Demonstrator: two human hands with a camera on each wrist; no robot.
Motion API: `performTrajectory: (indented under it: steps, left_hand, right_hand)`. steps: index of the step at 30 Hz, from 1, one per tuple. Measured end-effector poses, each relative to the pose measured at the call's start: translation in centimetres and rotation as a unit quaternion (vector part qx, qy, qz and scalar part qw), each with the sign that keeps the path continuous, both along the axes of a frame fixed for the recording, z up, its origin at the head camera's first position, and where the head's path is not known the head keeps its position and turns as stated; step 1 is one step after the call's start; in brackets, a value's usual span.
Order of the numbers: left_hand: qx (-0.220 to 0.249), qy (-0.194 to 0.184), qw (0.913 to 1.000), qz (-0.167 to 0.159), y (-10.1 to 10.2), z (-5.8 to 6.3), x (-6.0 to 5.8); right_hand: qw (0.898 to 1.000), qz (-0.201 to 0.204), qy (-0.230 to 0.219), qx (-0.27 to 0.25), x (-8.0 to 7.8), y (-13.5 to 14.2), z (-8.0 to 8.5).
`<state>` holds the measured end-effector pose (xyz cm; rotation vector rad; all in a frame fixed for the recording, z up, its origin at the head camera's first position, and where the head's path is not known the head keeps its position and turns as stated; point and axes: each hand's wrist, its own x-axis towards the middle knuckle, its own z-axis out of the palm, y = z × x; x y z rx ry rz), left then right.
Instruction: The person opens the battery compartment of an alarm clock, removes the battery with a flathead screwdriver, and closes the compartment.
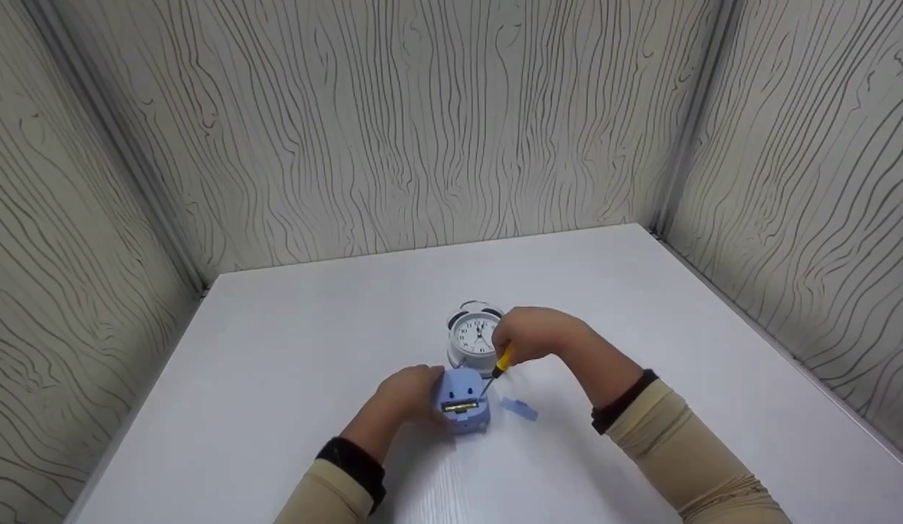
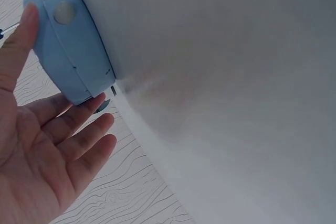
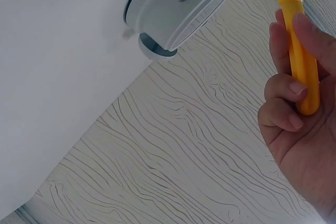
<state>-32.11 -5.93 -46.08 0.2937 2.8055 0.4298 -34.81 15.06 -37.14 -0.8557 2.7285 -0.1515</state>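
The right hand [image 1: 535, 333] has its fingers curled round the yellow handle of a screwdriver [image 3: 302, 61]; whether the tip touches the blue device [image 1: 462, 380], I cannot tell. The left hand [image 1: 410, 393] pinches this device between thumb and fingertips, the other fingers being free. This hold looks light, so a sideways push could turn the device, or the tip could slip. The device is well apart from the table's [image 1: 313, 327] far edge. A careless wrist might sweep the small blue piece [image 1: 520, 409] towards the right edge, or knock the alarm clock [image 1: 473, 336] behind.
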Motion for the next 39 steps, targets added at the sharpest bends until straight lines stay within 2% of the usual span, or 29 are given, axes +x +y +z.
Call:
performTrajectory:
  steps: [5,12,16,22,28,39]
  left_hand:
    - [0.007,-0.008,0.9999,0.003,0.0,-0.1,-0.1]
    - [0.003,-0.011,0.9999,0.001,0.0,-0.1,-0.1]
    - [0.000,-0.019,0.9998,0.006,0.2,-0.1,0.0]
    - [-0.003,-0.011,0.9999,0.003,0.1,0.0,0.2]
    - [0.002,0.008,1.0000,-0.005,0.0,-0.2,0.1]
    - [0.004,0.002,1.0000,0.000,0.0,-0.1,0.1]
  right_hand:
    - [1.000,0.000,0.010,0.015,0.6,-0.9,0.4]
    - [0.996,0.002,0.044,0.071,1.7,-2.7,0.8]
    - [0.995,-0.005,0.057,0.077,2.0,-3.4,0.6]
    - [0.990,-0.008,0.086,0.107,1.9,-3.2,-0.2]
    - [0.991,0.006,0.098,0.089,1.6,-2.3,-0.8]
    - [0.999,-0.025,0.035,0.033,1.1,-0.8,-1.4]
